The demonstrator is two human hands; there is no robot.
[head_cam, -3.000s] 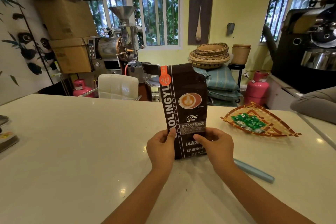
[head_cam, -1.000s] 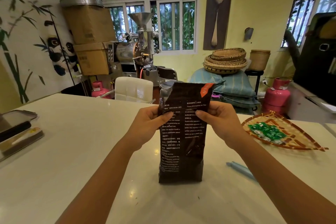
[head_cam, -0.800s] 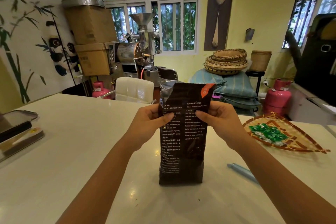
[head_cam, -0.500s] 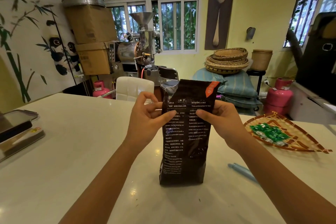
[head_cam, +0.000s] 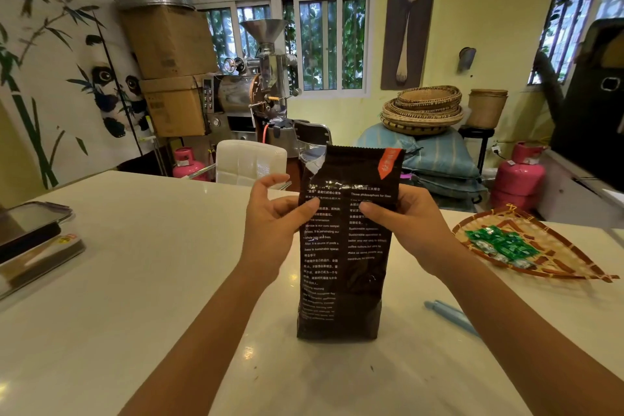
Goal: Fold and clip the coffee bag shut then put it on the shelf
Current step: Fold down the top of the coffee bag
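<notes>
1. Coffee bag, dark brown and glossy, stands upright near the middle of a white table, its flat base resting on the surface.
2. Small white print in columns covers the side turned toward the camera; an orange tab marks the top right corner.
3. Its long axis runs vertically, base down and mouth up. The top edge is a straight crimped strip, unfolded, and the top left corner looks creased and gapes a little, showing a silvery lining.
4. The left hand touches the bag's upper left edge with the thumb on the printed face; the index finger is raised and spread away from the bag, so the grip looks loose.
5. The right hand grasps the upper right edge, thumb pressed on the printed face, fingers wrapped behind and hidden.
6. Both hands sit just below the top of the bag, on either side of it.
7. A pale blue clip lies flat on the table to the right of the bag's base, partly hidden by the right forearm and apart from the bag.
8. A woven fan-shaped tray with green packets rests farther right on the table.
</notes>
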